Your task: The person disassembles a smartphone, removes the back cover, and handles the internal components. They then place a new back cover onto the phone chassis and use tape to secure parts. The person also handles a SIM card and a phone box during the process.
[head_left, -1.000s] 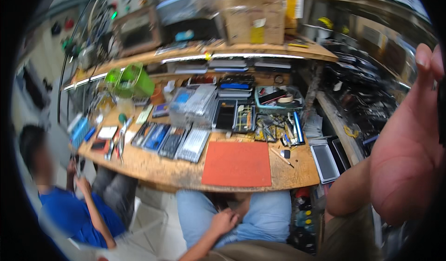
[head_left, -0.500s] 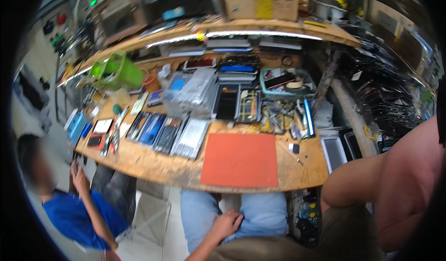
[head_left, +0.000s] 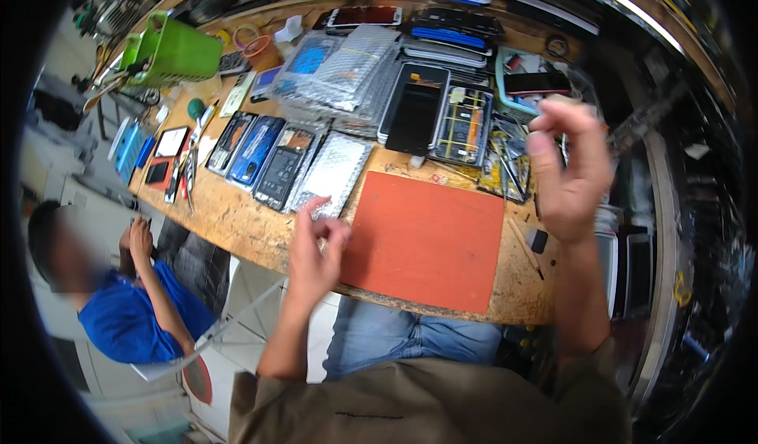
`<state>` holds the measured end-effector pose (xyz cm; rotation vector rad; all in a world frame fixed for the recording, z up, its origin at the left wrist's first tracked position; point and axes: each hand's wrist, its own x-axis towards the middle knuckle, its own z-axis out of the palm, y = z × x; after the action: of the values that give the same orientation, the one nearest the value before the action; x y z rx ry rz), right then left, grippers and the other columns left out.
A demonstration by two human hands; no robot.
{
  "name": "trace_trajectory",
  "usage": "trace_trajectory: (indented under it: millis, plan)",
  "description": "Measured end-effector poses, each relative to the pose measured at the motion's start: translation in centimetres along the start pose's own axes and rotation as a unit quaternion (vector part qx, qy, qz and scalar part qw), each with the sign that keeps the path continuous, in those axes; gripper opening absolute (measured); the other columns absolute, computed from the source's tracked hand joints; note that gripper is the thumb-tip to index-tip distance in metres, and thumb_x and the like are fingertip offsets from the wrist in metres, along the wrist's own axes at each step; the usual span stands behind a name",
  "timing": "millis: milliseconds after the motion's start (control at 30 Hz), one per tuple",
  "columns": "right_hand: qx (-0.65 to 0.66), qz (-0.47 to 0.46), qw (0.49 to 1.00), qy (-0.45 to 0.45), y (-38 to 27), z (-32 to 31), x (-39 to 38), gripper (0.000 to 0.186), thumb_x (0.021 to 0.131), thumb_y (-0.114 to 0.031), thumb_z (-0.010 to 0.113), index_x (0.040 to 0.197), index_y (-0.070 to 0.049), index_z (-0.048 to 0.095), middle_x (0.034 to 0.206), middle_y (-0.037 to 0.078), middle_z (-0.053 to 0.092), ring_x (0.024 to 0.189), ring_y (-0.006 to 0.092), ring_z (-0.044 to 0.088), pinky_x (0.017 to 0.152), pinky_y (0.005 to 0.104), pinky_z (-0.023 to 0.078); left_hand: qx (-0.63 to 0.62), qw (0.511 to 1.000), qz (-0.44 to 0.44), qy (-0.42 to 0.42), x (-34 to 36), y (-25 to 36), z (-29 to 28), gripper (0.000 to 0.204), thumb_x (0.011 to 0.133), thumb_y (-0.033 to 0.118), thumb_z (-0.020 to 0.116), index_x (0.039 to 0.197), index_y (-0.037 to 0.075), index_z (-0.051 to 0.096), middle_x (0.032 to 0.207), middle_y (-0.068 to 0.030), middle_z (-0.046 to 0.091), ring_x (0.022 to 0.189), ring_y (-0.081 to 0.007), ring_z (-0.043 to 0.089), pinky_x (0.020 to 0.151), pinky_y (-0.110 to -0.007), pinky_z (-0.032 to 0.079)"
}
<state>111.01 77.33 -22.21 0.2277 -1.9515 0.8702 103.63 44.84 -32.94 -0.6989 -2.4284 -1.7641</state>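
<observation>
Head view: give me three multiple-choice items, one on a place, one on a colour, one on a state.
1. Where is the left hand?
A. Over the near bench edge, just left of the mat
B. Inside the green basket
C. On the seated person's shoulder

2. What colour is the work mat?
A. Blue
B. Orange-red
C. White

3. What state is the right hand in?
A. Flat on the mat
B. Gripping a screwdriver
C. Raised above the bench, fingers curled, nothing held

Answers:
1 A, the hand sits at the wooden bench front edge beside the mat's left side.
2 B, the mat is a plain orange-red rectangle.
3 C, the hand is lifted over the tool clutter at the mat's right, with no object seen in it.
</observation>
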Motion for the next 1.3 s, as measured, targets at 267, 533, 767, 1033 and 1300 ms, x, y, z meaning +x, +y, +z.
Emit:
trace_trajectory:
  millis: [267,533,767,1033,1300]
  plan:
    - [-0.089,-0.010,0.983,-0.160,4.9,5.7,-8.9,0.018,0.084,0.002,0.075,0.101,-0.001,0.072,0.090,0.012,0.068,0.079,0.0303,0.065,0.075,0.0407,0.048,0.326,0.942,0.076,0.002,8.4,-3.8,-1.7,0.017,0.096,0.005,0.073,0.112,-0.001,0.074,0.095,-0.0155,0.074,0.086,-0.0281,0.070,0.079,-0.038,0.054]
    - [-0.103,0.001,0.974,-0.200,5.5,5.0,-9.9,0.013,0.087,-0.003,0.075,0.099,-0.003,0.073,0.087,0.010,0.068,0.080,0.0296,0.066,0.076,0.0402,0.049,0.269,0.949,0.129,0.101,10.9,-1.0,1.2,0.014,0.098,0.011,0.072,0.106,0.000,0.073,0.095,-0.0174,0.072,0.086,-0.0359,0.069,0.079,-0.043,0.054]
    - [-0.118,0.006,0.972,-0.202,5.6,4.6,-10.2,0.010,0.089,-0.009,0.074,0.098,-0.004,0.073,0.087,0.010,0.069,0.080,0.0300,0.068,0.077,0.0412,0.052,0.410,0.892,0.175,-0.074,12.8,2.5,10.9,0.076,0.085,0.044,0.085,0.141,0.000,0.058,0.122,-0.0281,0.064,0.111,-0.0456,0.063,0.096,-0.051,0.053]
    - [-0.103,0.019,0.972,-0.211,5.8,4.9,-10.6,0.008,0.089,-0.008,0.073,0.095,-0.004,0.071,0.086,0.009,0.069,0.080,0.0281,0.070,0.075,0.0412,0.051,0.347,0.924,0.151,-0.048,13.0,0.9,10.6,0.073,0.083,0.022,0.084,0.144,-0.004,0.053,0.119,-0.0295,0.061,0.114,-0.0475,0.057,0.102,-0.054,0.047]
    - [-0.099,0.028,0.969,-0.224,5.8,4.8,-10.6,0.009,0.089,-0.009,0.074,0.096,-0.004,0.072,0.087,0.009,0.070,0.081,0.0275,0.070,0.076,0.0407,0.052,0.266,0.955,0.127,0.013,12.6,1.1,9.7,0.080,0.079,0.015,0.082,0.149,-0.002,0.048,0.124,-0.0252,0.058,0.118,-0.0419,0.055,0.106,-0.051,0.045]
